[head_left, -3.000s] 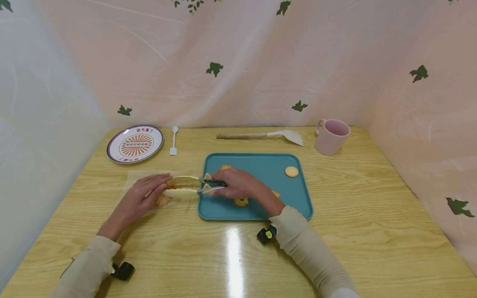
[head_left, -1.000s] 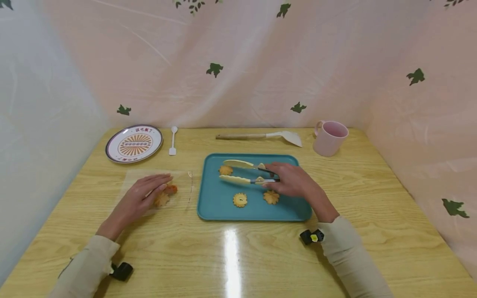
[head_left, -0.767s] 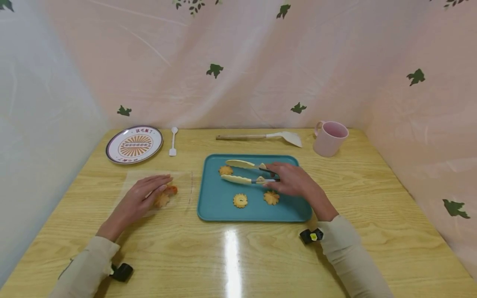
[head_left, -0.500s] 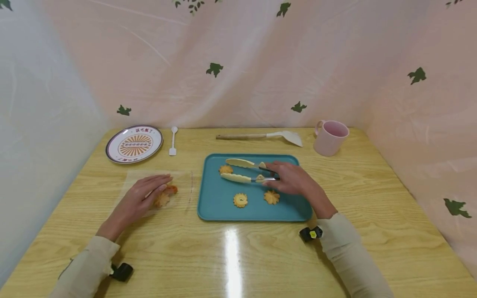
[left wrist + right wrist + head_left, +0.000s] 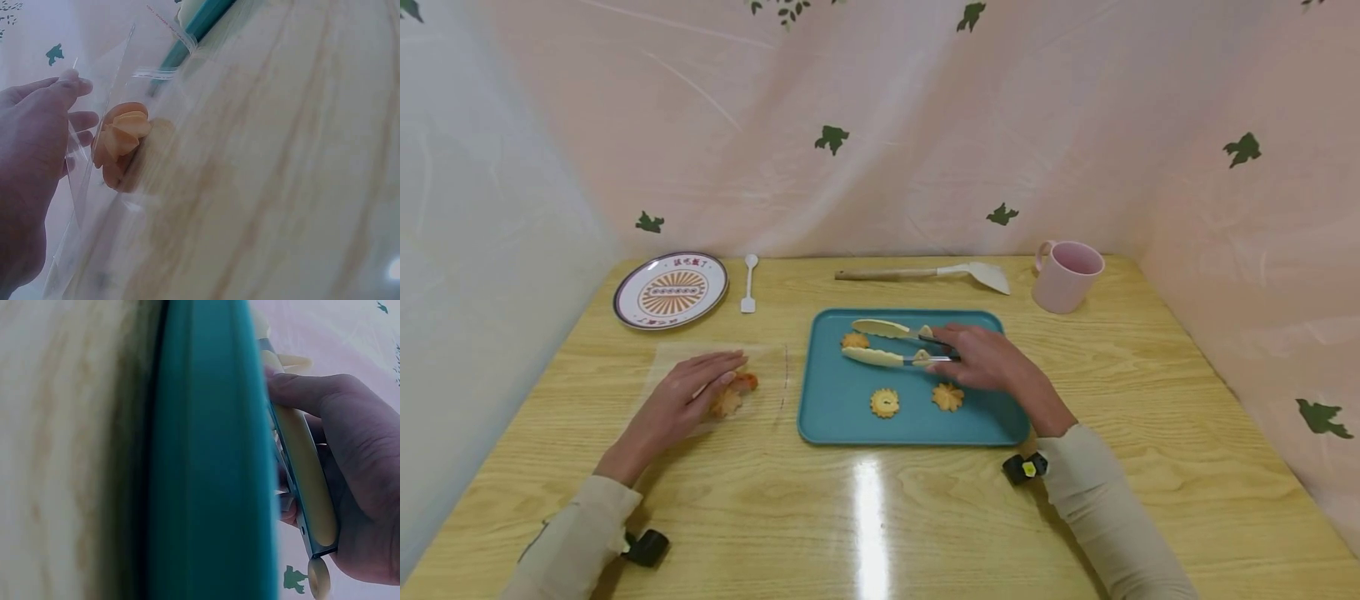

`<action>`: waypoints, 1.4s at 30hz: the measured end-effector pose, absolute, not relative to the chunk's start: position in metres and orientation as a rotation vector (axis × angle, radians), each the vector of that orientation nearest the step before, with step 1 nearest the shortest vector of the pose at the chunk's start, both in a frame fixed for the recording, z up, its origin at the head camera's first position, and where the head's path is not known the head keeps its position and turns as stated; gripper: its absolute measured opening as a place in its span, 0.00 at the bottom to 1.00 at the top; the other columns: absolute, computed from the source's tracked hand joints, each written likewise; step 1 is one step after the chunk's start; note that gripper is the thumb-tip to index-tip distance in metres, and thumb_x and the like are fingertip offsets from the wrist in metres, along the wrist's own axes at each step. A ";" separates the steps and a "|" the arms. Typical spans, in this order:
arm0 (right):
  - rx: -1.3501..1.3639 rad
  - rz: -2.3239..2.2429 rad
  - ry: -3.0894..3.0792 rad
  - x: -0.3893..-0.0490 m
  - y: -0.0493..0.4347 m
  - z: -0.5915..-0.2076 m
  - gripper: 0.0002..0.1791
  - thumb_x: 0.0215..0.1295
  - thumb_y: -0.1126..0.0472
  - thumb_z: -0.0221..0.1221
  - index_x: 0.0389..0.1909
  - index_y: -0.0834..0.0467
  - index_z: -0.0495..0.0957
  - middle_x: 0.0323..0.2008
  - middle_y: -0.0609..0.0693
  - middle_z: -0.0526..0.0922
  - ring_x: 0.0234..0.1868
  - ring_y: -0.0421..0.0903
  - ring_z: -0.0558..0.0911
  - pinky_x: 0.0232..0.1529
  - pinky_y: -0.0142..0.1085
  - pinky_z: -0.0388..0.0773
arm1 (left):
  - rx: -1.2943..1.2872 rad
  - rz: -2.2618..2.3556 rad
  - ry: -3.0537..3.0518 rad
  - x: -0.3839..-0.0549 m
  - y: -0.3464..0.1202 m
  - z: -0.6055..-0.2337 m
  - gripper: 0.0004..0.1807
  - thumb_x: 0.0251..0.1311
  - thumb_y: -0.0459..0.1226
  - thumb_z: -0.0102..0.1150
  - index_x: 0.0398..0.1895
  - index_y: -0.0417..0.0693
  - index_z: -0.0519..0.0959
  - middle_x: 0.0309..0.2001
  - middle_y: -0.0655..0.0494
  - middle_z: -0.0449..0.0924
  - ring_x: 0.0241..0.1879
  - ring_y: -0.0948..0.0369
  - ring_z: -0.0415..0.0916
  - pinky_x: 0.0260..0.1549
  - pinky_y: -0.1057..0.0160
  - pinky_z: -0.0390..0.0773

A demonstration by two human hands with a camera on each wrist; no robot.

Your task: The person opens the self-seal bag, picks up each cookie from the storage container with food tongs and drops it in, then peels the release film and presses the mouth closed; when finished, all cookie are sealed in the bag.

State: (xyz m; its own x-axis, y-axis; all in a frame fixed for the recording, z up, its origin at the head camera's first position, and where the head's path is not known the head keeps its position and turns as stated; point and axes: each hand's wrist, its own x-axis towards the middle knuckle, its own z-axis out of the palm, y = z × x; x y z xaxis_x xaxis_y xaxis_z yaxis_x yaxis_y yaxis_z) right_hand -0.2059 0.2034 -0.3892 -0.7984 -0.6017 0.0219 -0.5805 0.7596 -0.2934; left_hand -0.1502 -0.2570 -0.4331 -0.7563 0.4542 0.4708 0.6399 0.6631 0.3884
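In the head view my left hand [image 5: 688,396] is at a clear plastic bag [image 5: 769,408] on the table. The left wrist view shows my left fingers pinching the bag's film beside several cookies [image 5: 122,134] inside it. My right hand [image 5: 977,357] grips a pair of tongs [image 5: 876,357] over the blue-green tray [image 5: 827,429]. The tongs' cream tips stand apart, one on each side of a flower-shaped cookie [image 5: 853,341]. A ring-like cookie [image 5: 884,403] and another flower-shaped cookie [image 5: 948,397] lie nearer the tray's front.
Behind the tray lies a spatula [image 5: 895,273] with a wooden handle. A pink mug [image 5: 1067,277] stands at the back right. A patterned plate [image 5: 672,292] and a small white spoon [image 5: 749,285] are at the back left.
Three seconds ago the tongs' tips were at the bag beside my left hand. The right hand has since carried them right, over the tray. My left hand has stayed in place.
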 end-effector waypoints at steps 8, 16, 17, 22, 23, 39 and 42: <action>-0.984 -0.451 2.856 -0.206 0.203 -0.390 0.34 0.74 0.50 0.62 0.72 0.66 0.71 0.60 0.62 0.80 0.54 0.58 0.82 0.52 0.56 0.80 | -0.862 -0.783 -2.561 -0.150 -0.257 -0.433 0.18 0.74 0.28 0.57 0.63 0.40 0.80 0.62 0.44 0.81 0.62 0.42 0.75 0.60 0.39 0.71; -0.994 -0.459 2.860 -0.205 0.203 -0.389 0.33 0.74 0.50 0.63 0.70 0.66 0.72 0.58 0.61 0.81 0.52 0.58 0.83 0.51 0.55 0.80 | -0.858 -0.780 -2.560 -0.151 -0.257 -0.433 0.18 0.74 0.28 0.57 0.63 0.39 0.80 0.62 0.44 0.81 0.62 0.43 0.75 0.62 0.40 0.71; -0.997 -0.462 2.864 -0.205 0.203 -0.389 0.32 0.74 0.50 0.63 0.70 0.66 0.73 0.58 0.61 0.81 0.51 0.58 0.83 0.51 0.55 0.80 | -0.858 -0.782 -2.562 -0.150 -0.257 -0.432 0.18 0.74 0.28 0.57 0.63 0.39 0.80 0.62 0.44 0.81 0.62 0.43 0.75 0.61 0.40 0.71; -1.027 -0.471 2.885 -0.205 0.203 -0.391 0.32 0.73 0.50 0.64 0.69 0.66 0.74 0.56 0.61 0.82 0.50 0.58 0.84 0.49 0.56 0.81 | -0.854 -0.793 -2.574 -0.149 -0.256 -0.431 0.17 0.74 0.29 0.56 0.64 0.39 0.80 0.62 0.44 0.81 0.62 0.42 0.75 0.60 0.37 0.70; -1.031 -0.471 2.889 -0.205 0.203 -0.391 0.32 0.73 0.50 0.64 0.69 0.66 0.74 0.56 0.61 0.82 0.50 0.58 0.84 0.49 0.56 0.81 | -0.855 -0.795 -2.574 -0.149 -0.256 -0.431 0.17 0.74 0.29 0.56 0.63 0.39 0.80 0.62 0.44 0.81 0.62 0.42 0.75 0.60 0.37 0.70; -1.051 -0.485 2.904 -0.201 0.202 -0.392 0.31 0.73 0.49 0.64 0.68 0.65 0.75 0.56 0.61 0.82 0.50 0.58 0.84 0.49 0.56 0.81 | -0.839 -0.796 -2.596 -0.148 -0.257 -0.431 0.18 0.73 0.28 0.58 0.64 0.40 0.80 0.62 0.43 0.81 0.63 0.42 0.74 0.59 0.34 0.69; -1.056 -0.487 2.907 -0.199 0.202 -0.392 0.31 0.73 0.50 0.64 0.68 0.65 0.75 0.55 0.60 0.83 0.50 0.58 0.84 0.49 0.56 0.81 | -0.833 -0.801 -2.601 -0.148 -0.257 -0.431 0.18 0.74 0.28 0.57 0.65 0.40 0.80 0.63 0.43 0.80 0.63 0.42 0.74 0.59 0.34 0.69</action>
State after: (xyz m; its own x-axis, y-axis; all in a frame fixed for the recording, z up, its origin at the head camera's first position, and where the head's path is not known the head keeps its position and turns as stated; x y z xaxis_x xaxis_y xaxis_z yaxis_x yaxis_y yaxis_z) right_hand -0.1995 0.2020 -0.3922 -0.7726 -0.6277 0.0953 -0.6245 0.7243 -0.2923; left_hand -0.1476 -0.2568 -0.4311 -0.7892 0.4414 0.4271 0.6052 0.6775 0.4181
